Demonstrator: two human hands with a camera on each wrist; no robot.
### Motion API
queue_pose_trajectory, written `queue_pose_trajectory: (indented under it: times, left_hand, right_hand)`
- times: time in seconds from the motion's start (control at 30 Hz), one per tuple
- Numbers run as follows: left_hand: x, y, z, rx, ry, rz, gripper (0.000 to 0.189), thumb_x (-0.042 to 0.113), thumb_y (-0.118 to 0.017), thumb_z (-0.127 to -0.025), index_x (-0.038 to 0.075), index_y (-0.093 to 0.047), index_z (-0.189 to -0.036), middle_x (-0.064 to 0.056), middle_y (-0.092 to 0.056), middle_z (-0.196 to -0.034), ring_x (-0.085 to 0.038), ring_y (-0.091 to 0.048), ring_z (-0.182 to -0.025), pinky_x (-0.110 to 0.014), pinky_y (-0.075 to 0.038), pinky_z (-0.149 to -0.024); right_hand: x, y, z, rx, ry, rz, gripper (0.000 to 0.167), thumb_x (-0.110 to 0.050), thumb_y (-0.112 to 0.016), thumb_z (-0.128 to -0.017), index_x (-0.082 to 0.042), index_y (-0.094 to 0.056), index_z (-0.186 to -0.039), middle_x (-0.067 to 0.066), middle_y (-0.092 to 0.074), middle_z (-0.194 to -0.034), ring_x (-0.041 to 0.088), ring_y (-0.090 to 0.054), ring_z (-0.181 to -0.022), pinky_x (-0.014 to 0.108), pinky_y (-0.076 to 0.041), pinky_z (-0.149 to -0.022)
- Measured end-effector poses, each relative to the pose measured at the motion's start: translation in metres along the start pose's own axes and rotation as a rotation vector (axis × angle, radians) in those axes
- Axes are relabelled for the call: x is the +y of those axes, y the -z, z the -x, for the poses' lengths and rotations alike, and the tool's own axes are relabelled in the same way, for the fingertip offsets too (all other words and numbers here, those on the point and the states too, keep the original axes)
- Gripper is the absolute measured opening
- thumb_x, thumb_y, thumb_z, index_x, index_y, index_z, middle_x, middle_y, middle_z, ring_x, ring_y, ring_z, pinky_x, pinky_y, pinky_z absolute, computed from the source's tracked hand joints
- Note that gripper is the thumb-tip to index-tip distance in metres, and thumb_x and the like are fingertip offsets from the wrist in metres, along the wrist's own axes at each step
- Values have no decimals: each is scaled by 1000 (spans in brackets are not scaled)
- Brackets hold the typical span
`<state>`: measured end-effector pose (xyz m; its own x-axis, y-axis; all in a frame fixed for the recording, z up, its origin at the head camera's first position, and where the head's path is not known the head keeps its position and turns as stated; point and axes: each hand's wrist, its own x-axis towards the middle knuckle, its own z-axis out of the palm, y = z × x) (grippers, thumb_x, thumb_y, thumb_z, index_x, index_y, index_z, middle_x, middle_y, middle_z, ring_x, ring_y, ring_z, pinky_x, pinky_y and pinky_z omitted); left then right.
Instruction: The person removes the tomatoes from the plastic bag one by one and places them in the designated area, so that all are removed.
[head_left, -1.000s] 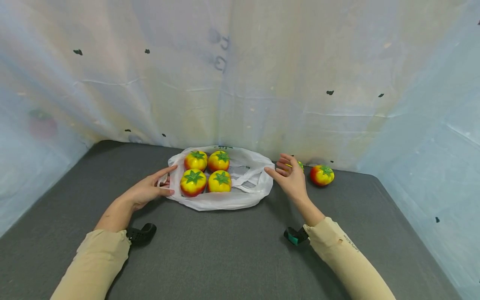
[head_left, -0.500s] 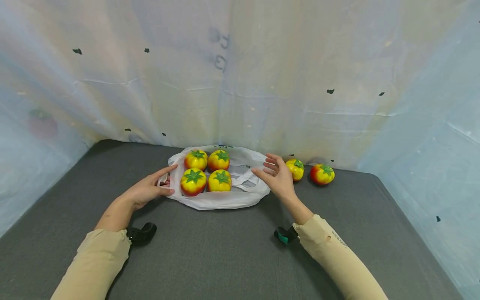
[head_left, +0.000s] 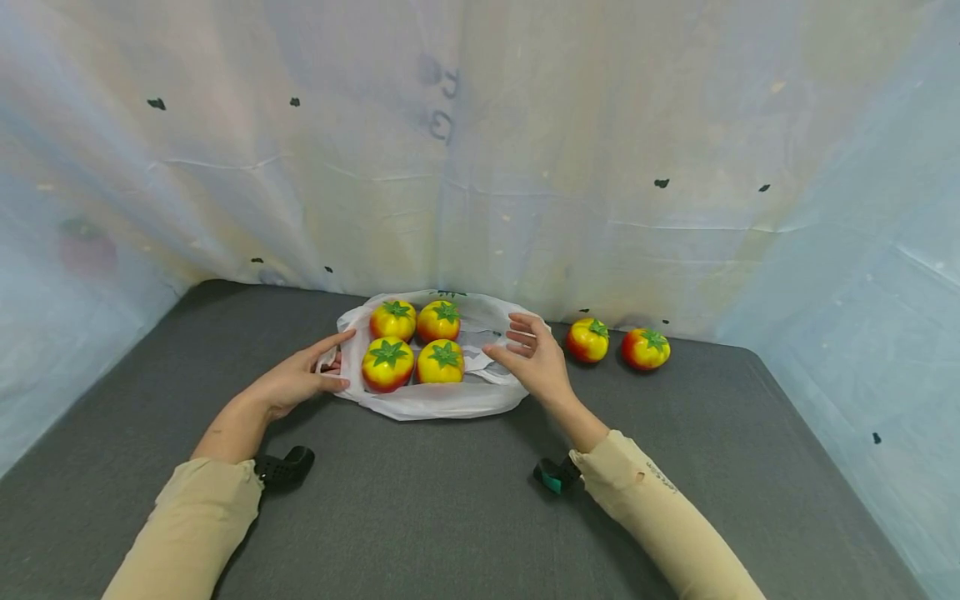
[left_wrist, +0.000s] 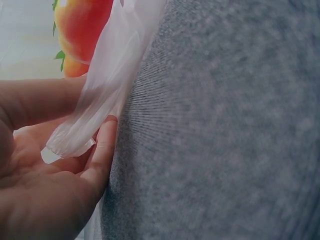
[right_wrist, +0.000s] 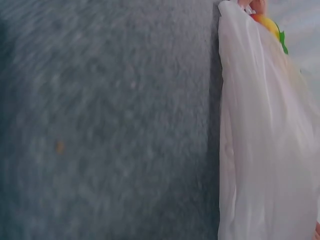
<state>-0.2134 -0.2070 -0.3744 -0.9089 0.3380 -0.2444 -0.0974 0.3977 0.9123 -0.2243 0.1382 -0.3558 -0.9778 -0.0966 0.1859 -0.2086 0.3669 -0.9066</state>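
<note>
Creased white bag on grey table, wide margin in front; 4 glossy tomatoes inside. Left hand: thumb, forefinger spread at left rim. Right hand: fingers spread over right end.

Soft, even light; blurred wrist views

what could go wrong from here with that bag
If the bag tips, the four fruits sitting loose inside might roll out of its wide mouth. The right hand, over its right end, could snag the white strap. The two fruits outside could roll if bumped.
</note>
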Motion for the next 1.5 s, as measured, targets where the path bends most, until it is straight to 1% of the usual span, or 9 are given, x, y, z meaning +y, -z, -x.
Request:
queue_pose_trajectory:
  times: [0.4,0.53,0.63,0.77,0.83,1.03,1.23,1.5]
  left_hand:
    - [1,0,-1,-3,2,3,87,9,-65,-89,19,-10,-156,-27,10,-157,-48,6,-143,-68,-8,-110]
    - [0,0,-1,-3,3,1,87,9,-65,-89,19,-10,-156,-27,10,-157,-48,5,-142,-68,-8,-110]
    - [0,0,0,-3,-3,-2,88,9,-65,-89,19,-9,-156,-27,9,-157,-48,4,-142,-69,-8,-109]
    - [1,0,0,-5,-15,-4,88,10,-65,-88,19,-9,-156,-28,9,-157,-49,5,-142,-69,-8,-109]
    - [1,1,1,-5,-19,-5,88,10,-65,-88,18,-9,-156,-28,9,-157,-49,6,-142,-70,-7,-109]
    - [0,1,0,-3,-12,-6,88,10,-65,-88,19,-10,-156,-27,10,-157,-49,6,-142,-70,-7,-109]
    - [-3,1,-2,-4,-20,1,88,9,-66,-88,18,-10,-156,-27,9,-157,-48,4,-142,-69,-8,-109]
    - [-3,1,-2,-1,-15,0,88,9,-66,-88,19,-10,-156,-27,8,-157,-49,3,-142,-69,-9,-109]
  right_hand:
    - [-5,-21,1,-96,5,5,65,-25,-76,-82,-4,-46,-137,20,-51,-135,34,-54,-121,42,-47,-99]
    - [-28,-22,10,-141,-14,-5,62,-17,-74,-84,0,-45,-137,25,-48,-137,39,-52,-123,44,-46,-101]
    - [-31,-25,10,-173,-30,-17,63,-12,-73,-85,1,-43,-138,27,-46,-139,41,-50,-125,47,-44,-102]
    - [-9,-33,3,-181,-18,-11,66,-18,-75,-83,-2,-43,-139,25,-47,-139,38,-52,-124,47,-45,-101]
    - [-7,-35,3,-181,-13,1,67,-21,-76,-83,-4,-44,-139,22,-48,-139,36,-54,-122,46,-45,-101]
    - [-8,-41,3,-192,-1,46,66,-23,-76,-82,-6,-47,-138,19,-52,-135,32,-58,-116,42,-50,-96]
    - [-7,-45,3,-228,22,75,64,-20,-77,-81,-9,-48,-138,17,-52,-136,32,-58,-116,40,-51,-95]
    - [-1,-49,1,-255,36,124,65,-23,-78,-80,-13,-50,-137,12,-55,-133,28,-58,-116,37,-51,-94]
